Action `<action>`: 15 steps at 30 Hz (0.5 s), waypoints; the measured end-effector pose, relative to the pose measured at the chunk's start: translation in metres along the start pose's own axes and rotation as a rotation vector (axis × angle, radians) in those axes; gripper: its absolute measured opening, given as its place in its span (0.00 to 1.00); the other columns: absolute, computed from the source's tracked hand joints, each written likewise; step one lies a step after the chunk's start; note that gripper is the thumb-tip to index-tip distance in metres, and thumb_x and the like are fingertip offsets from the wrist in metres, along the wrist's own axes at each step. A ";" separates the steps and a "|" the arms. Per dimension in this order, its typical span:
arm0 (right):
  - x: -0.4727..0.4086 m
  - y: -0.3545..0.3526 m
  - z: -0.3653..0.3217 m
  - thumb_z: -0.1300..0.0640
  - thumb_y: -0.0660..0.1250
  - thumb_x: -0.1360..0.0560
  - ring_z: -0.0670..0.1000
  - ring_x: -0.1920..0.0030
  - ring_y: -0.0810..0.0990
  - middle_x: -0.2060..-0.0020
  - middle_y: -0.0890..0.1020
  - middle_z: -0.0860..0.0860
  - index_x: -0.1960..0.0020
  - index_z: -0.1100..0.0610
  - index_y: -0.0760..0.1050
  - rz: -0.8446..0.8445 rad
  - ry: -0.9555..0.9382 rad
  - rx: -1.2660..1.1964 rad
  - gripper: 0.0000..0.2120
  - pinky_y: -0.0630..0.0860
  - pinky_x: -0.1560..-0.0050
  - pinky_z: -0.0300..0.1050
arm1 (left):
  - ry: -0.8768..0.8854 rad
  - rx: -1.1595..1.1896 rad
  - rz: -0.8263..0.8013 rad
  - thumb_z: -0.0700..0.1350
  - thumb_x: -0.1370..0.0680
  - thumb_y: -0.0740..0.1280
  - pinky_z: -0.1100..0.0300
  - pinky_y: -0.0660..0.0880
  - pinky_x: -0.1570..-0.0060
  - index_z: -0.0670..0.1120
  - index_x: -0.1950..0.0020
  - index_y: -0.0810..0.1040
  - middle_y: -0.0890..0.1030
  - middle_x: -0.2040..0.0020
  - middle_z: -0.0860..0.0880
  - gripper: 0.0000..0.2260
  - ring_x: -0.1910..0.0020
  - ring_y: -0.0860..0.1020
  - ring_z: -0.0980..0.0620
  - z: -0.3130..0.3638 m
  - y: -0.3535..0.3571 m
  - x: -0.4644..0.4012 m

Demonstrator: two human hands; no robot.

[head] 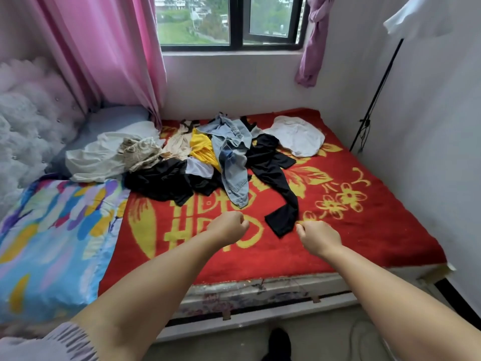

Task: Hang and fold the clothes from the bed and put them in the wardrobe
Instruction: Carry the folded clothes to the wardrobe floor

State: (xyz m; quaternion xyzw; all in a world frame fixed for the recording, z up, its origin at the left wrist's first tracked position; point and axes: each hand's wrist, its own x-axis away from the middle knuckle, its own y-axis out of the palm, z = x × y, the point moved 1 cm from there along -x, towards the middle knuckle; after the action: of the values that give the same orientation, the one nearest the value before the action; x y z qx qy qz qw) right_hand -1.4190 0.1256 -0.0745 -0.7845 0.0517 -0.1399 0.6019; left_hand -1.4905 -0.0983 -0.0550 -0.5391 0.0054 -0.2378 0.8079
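Clothes (223,157) are heaped mid-bed, clear of the red blanket's (364,230) near edge. Left hand (229,226) and right hand (318,237) are held over bare blanket, fingers curled together, nothing gripped.

The fingertips of both hands curl under and out of sight. In the clothes pile (208,157) on the bed (364,230), the black garments (161,178) lie partly buried beneath the denim shirt (233,162). The colourful quilt (52,243), left of the pile, runs off the picture's left edge.

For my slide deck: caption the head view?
Both fists hover over a red blanket before a clothes pile.
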 end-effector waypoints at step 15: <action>-0.302 0.047 0.123 0.53 0.49 0.20 0.56 0.59 0.79 0.59 0.80 0.53 0.64 0.54 0.65 -0.289 0.034 0.019 0.15 0.72 0.61 0.46 | -0.240 0.132 -0.201 0.49 0.20 0.57 0.55 0.70 0.61 0.42 0.57 0.74 0.79 0.55 0.45 0.13 0.56 0.78 0.43 0.033 0.084 -0.277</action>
State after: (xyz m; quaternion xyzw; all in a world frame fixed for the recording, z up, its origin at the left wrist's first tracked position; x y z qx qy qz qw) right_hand -1.6688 0.3029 -0.1959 -0.7756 -0.0531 -0.2389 0.5819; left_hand -1.6957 0.0635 -0.1829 -0.5073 -0.1608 -0.2513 0.8085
